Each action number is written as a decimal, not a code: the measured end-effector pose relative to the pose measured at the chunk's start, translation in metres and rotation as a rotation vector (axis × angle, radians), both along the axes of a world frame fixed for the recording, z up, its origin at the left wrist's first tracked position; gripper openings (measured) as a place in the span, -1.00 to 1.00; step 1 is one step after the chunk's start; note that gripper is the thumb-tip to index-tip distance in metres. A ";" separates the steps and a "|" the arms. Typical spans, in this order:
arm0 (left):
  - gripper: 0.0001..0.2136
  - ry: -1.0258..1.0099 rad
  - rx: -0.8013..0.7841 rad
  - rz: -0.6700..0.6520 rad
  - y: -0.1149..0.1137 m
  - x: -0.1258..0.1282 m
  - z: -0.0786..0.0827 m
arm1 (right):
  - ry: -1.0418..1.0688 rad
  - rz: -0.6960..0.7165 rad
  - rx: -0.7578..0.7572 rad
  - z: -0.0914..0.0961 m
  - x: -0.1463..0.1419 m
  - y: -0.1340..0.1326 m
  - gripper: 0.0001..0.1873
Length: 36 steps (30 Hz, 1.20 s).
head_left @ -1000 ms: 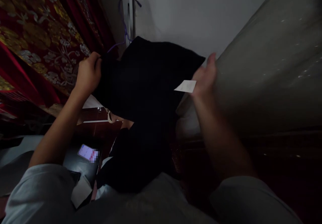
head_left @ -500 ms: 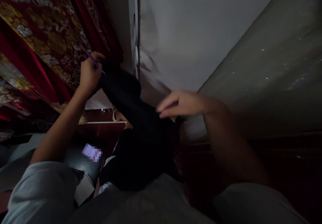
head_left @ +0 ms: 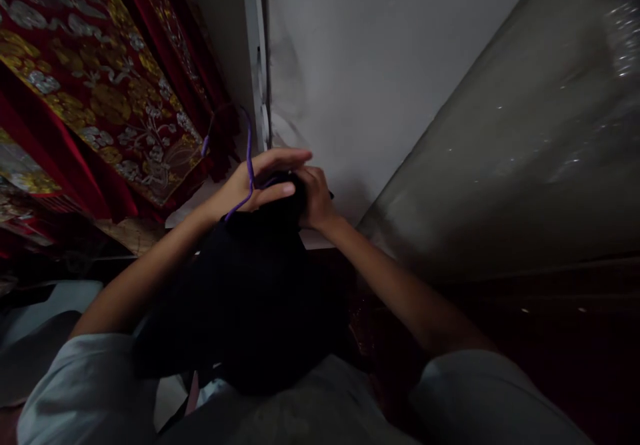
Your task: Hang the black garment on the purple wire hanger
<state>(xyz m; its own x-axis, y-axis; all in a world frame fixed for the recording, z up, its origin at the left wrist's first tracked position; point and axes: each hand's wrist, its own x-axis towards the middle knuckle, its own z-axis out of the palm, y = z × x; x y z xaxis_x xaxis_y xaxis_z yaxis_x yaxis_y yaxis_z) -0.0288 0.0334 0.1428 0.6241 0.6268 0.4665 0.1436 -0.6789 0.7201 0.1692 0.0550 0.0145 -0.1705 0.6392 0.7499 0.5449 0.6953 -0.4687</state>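
Head view: the right hand (head_left: 319,196), fingers curled, grips the gathered top of a black cloth garment (head_left: 260,298), apparently bearing its weight as it hangs before the wearer; the left hand (head_left: 237,188), fingers parted, is crossed by a thin purple hanger (head_left: 249,155).

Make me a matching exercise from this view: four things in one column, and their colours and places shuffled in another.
Things:
1. Hanger
2. Garment
3. Patterned fabric
4. Left sleeve

Descriptions:
A. red with gold and silver flowers, upper left
B. pale, lower left
C. purple, across the left hand
D. black, draped low in the middle

Pairs: 1-C, 2-D, 3-A, 4-B
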 end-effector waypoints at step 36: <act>-0.89 -0.130 -0.069 0.590 -0.066 0.037 -0.167 | 0.694 -0.018 -0.369 -0.080 -0.030 -0.094 -0.62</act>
